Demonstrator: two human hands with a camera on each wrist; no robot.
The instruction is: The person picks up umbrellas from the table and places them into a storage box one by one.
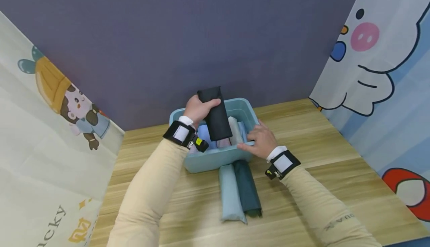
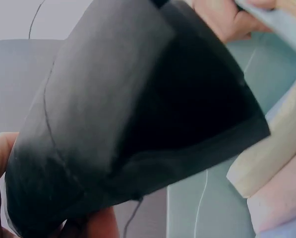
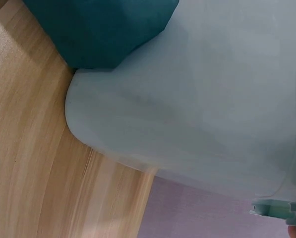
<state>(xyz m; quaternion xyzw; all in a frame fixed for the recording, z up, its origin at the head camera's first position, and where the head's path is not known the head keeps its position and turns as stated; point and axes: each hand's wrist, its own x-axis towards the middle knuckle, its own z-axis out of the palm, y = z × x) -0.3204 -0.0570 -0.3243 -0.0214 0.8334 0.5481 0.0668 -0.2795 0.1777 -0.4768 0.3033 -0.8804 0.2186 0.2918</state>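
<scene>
My left hand point(image 1: 197, 109) grips a folded black cloth bundle point(image 1: 217, 122) above a light blue plastic bin point(image 1: 211, 161), its thumb lying across the front. In the left wrist view the black bundle point(image 2: 103, 99) fills most of the picture, with fingers at its lower edge. At the bin's right end, my right hand point(image 1: 263, 140) holds the rim. Inside the bin lie several folded cloths, among them a blue one point(image 1: 204, 133) and a cream one point(image 1: 236, 131). The right wrist view shows mostly the bin's outer wall point(image 3: 197, 114).
On the wooden table point(image 1: 292, 202), a light blue roll point(image 1: 231, 194) and a dark teal roll point(image 1: 248, 187) lie side by side against the bin's front. A dark grey panel point(image 1: 201, 45) stands behind. Printed curtains point(image 1: 399, 120) hang at both sides.
</scene>
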